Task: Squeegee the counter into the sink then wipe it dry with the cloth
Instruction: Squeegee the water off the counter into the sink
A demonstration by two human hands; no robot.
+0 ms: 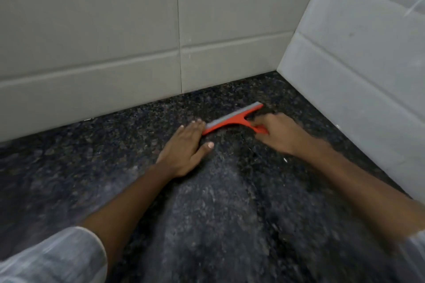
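Your right hand (278, 132) is wrapped around the handle of the red squeegee (232, 119). Its fingers are curled shut on that handle, though the hand looks a bit blurry. The squeegee lies low on the dark speckled counter (213, 209), far from you and close to the corner where the two tiled walls meet. Its long grey blade runs at a slant, with the right end farther away and the left end nearer to you.

Your left hand (184, 149) lies flat on the counter, palm down, just to the left of the squeegee. Its fingers are stretched out straight and held together, gripping nothing. The fingertips (195, 123) touch the left end of the blade, or sit right beside it. The thumb sticks out to the right.

The back wall (92, 41) is made of pale grey tiles, and the side wall (358, 48) on the right is the same. A light striped sleeve (50, 257) shows at the near left, on your left arm.
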